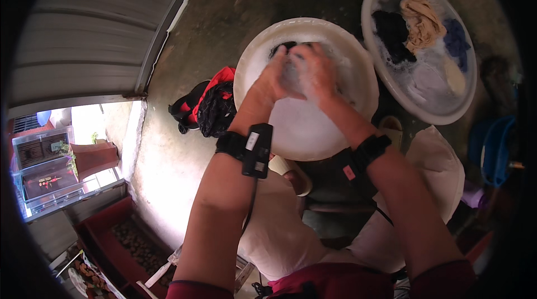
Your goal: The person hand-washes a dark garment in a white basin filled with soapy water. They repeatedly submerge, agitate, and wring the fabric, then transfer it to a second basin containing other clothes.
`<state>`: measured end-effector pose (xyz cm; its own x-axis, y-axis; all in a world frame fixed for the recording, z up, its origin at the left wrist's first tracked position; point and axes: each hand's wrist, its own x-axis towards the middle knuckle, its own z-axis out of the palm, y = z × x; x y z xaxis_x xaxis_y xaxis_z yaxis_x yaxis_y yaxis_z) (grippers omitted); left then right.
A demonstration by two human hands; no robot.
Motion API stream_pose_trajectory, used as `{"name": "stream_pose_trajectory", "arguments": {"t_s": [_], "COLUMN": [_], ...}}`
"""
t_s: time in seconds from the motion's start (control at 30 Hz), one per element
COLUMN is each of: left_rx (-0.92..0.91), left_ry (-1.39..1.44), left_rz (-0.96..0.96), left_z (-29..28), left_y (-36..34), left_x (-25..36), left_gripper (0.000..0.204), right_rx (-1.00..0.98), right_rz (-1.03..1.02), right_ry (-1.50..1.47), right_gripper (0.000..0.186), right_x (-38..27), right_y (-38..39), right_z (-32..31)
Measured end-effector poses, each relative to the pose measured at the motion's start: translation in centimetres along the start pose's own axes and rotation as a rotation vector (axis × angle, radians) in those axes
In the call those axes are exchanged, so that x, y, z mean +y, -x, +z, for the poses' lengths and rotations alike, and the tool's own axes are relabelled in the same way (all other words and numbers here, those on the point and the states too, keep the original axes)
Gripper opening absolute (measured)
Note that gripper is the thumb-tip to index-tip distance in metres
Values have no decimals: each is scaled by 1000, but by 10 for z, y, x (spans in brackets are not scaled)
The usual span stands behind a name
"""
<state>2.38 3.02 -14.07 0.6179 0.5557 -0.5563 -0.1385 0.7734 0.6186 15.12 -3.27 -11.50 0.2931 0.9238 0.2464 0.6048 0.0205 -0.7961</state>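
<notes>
Dark wet garment [282, 48], partly buried in suds, lies at the far side of the round white plastic basin [358, 109] on the concrete floor [168, 148]. Left hand [275, 78] and right hand [316, 71] are pressed together over the garment, fingers curled around foam-covered cloth; what each finger pinches cannot be told. A black band with a small device sits on each wrist.

Surroundings: a red-and-black heap of clothing [210, 103] lies on the floor just beside the basin's left rim. A second round white plastic basin [386, 75] stands to the right, near but apart from the first, and holds soapy water with black, tan, blue and pale garments. A blue plastic container [495, 148] stands at the far right. The person's knees, in pale cloth, flank the near rim.

Clearance: a grey corrugated metal wall [84, 30] bounds the left side; bare floor shows between it and the first basin.
</notes>
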Motion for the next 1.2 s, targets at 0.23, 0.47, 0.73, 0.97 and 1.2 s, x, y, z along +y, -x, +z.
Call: {"name": "stream_pose_trajectory", "arguments": {"t_s": [0.23,0.47,0.73,0.97,1.2], "left_rx": [6,112,287,664,107], "left_ry": [749,265,131,-412,-220], "left_rz": [-157,99,191,23,71], "left_z": [42,33,57,51,6], "left_y": [31,-1,11,4,-34], "left_x": [34,5,10,-4,-69], "left_gripper": [31,35,32,45,34], "right_rx": [-31,-62,-95,-142,-371], "right_rz": [-140,-24,124,311,447], "right_ry": [-16,135,-377,-68,170], "right_gripper": [8,15,26,23,21], "right_x": [-71,-28,9,88,156], "right_y": [1,-23,-19,3,38], "right_z": [-2,-3,6,21,50]}}
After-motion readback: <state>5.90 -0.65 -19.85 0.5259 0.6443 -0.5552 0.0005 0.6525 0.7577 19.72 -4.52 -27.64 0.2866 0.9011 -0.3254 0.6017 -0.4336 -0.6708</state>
